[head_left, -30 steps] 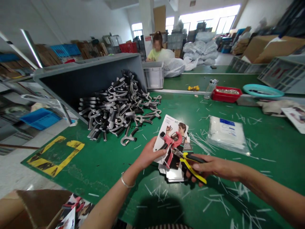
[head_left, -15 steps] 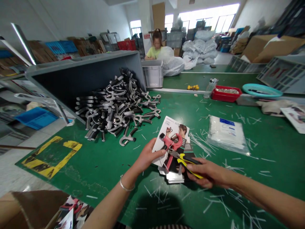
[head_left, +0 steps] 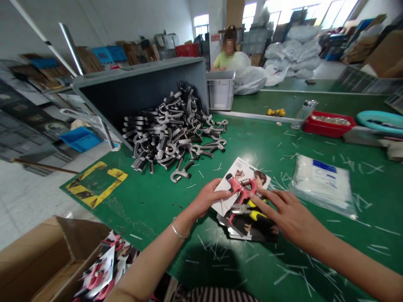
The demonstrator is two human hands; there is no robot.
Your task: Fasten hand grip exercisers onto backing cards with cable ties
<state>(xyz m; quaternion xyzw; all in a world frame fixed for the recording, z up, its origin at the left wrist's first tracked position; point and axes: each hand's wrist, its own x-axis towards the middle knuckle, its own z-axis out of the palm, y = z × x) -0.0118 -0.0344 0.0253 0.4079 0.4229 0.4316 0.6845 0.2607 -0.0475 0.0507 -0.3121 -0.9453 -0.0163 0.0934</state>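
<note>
My left hand [head_left: 208,199] pinches the left edge of a printed card [head_left: 241,164] with a red hand grip strengthener [head_left: 252,187] fastened on it. Stretched out over the card's right side, my right hand [head_left: 291,212] has its fingers apart, with the fingertips by the strengthener's curved end. Diagonal cutters [head_left: 242,209] with yellow and black handles lie below those fingers, over dark printed cards [head_left: 248,228]; part of the handles is hidden. White cable ties [head_left: 278,181] are scattered just beyond.
A tipped grey crate [head_left: 141,67] spills grey-black hand grips [head_left: 170,134] onto the green table. On the right are a clear bag of ties [head_left: 324,184] and a red tray [head_left: 330,124]. A cardboard box [head_left: 40,256] with carded grips stands lower left. Opposite sits a person [head_left: 224,61].
My right hand has let go of the cutters and spread its fingers over the card. The cutters now lie on the cards. The view has shifted left, so everything appears further right.
</note>
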